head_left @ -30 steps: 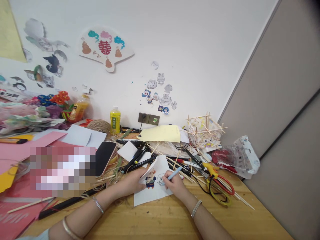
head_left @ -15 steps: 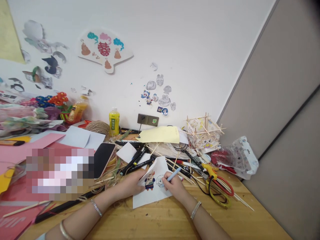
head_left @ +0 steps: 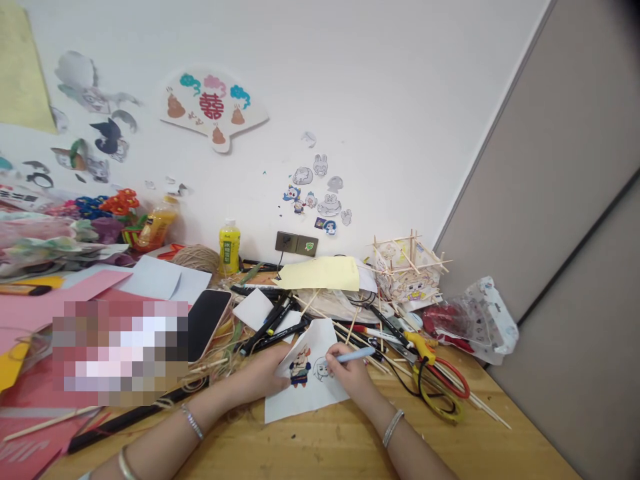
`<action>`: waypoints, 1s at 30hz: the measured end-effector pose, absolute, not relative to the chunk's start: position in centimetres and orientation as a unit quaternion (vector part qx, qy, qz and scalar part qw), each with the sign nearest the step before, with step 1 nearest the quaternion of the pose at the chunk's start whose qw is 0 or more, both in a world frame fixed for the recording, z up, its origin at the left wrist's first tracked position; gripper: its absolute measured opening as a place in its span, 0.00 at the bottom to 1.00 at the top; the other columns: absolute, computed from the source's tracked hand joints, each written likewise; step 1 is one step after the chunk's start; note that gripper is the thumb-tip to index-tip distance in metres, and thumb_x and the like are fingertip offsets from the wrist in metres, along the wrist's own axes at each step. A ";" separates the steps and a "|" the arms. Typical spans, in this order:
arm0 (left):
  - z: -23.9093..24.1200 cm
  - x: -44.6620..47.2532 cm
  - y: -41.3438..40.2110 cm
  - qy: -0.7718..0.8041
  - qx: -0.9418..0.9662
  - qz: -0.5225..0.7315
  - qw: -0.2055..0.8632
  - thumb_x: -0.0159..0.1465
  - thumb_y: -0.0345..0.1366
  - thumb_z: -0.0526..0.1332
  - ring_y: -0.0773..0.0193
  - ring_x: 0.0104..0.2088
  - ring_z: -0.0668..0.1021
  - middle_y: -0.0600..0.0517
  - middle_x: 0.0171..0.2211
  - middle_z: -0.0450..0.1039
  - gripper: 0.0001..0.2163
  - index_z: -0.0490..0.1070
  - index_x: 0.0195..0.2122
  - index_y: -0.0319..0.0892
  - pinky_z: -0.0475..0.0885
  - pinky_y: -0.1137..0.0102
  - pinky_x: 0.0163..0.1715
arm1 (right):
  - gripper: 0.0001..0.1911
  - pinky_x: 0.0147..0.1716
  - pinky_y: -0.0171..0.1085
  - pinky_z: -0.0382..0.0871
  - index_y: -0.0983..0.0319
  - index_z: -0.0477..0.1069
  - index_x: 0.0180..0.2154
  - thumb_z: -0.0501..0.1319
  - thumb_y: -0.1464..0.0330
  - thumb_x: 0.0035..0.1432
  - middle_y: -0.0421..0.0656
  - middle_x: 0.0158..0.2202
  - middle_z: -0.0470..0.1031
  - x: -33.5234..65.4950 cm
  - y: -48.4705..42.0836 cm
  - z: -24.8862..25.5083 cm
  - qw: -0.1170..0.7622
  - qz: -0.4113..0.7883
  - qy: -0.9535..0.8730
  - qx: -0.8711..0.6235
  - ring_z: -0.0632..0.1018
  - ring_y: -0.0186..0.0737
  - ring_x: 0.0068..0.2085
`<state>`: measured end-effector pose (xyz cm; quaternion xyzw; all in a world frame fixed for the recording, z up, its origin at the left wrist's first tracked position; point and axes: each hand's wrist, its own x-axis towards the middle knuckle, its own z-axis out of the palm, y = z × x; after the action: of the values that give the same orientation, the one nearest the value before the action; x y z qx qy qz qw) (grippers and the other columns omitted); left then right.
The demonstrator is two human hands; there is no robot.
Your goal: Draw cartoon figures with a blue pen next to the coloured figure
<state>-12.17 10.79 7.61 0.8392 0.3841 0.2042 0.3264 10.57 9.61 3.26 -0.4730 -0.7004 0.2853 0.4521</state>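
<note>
A white sheet of paper point(head_left: 305, 407) lies on the wooden table with its far left edge curled up. It bears a coloured cartoon figure point(head_left: 301, 368) and, to the right, a black outline drawing of a head point(head_left: 321, 369). My left hand point(head_left: 273, 370) grips the paper's left edge, thumb on top, the other fingers mostly hidden. In my right hand point(head_left: 347, 370) is a light blue pen point(head_left: 356, 355), pinched by the fingers. The pen's tip end is at the outline drawing; its exact contact is too small to tell.
Black markers point(head_left: 275, 317) and thin wooden sticks point(head_left: 353, 323) lie just beyond the paper. Scissors with yellow and red handles point(head_left: 453, 380) are to the right. A phone point(head_left: 207, 320) lies left, a yellow bottle point(head_left: 229, 247) stands by the wall, and a stick-framed paper lantern point(head_left: 407, 270) sits behind.
The pen has tipped lower, its back end swinging right and down as my right hand turned. More lines show in the outline drawing. My left hand keeps its place on the paper.
</note>
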 end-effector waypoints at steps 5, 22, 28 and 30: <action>7.9 -12.1 10.6 0.389 0.838 0.199 0.327 0.48 0.30 0.57 0.55 0.47 0.74 0.53 0.47 0.74 0.21 0.70 0.46 0.44 0.67 0.70 0.46 | 0.06 0.29 0.33 0.64 0.61 0.68 0.27 0.59 0.65 0.53 0.39 0.25 0.71 10.4 9.2 4.3 0.467 0.258 -0.695 -0.481 0.72 0.37 0.28; 7.1 -12.0 11.0 0.391 0.846 0.202 0.301 0.49 0.31 0.58 0.57 0.46 0.74 0.54 0.47 0.74 0.21 0.69 0.46 0.45 0.68 0.71 0.45 | 0.15 0.21 0.31 0.56 0.59 0.54 0.19 0.53 0.64 0.55 0.33 0.15 0.57 10.4 9.3 3.4 0.425 0.300 -0.691 -0.502 0.62 0.32 0.20; 7.2 -12.0 10.8 0.383 0.849 0.203 0.302 0.49 0.29 0.58 0.58 0.45 0.75 0.54 0.46 0.74 0.20 0.70 0.45 0.45 0.68 0.72 0.44 | 0.16 0.23 0.32 0.57 0.59 0.54 0.18 0.52 0.66 0.56 0.34 0.15 0.58 10.3 9.1 3.6 0.412 0.289 -0.710 -0.493 0.63 0.32 0.21; 7.3 -12.0 10.8 0.385 0.850 0.205 0.297 0.49 0.30 0.58 0.57 0.45 0.74 0.54 0.47 0.74 0.20 0.70 0.46 0.45 0.67 0.72 0.45 | 0.16 0.23 0.32 0.57 0.59 0.54 0.18 0.52 0.66 0.56 0.34 0.16 0.59 10.3 9.0 3.7 0.409 0.288 -0.715 -0.488 0.63 0.32 0.21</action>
<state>-11.97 10.80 7.32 0.8497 0.3845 0.2053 0.2967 10.30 9.02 3.71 -0.4881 -0.7150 0.2883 0.4091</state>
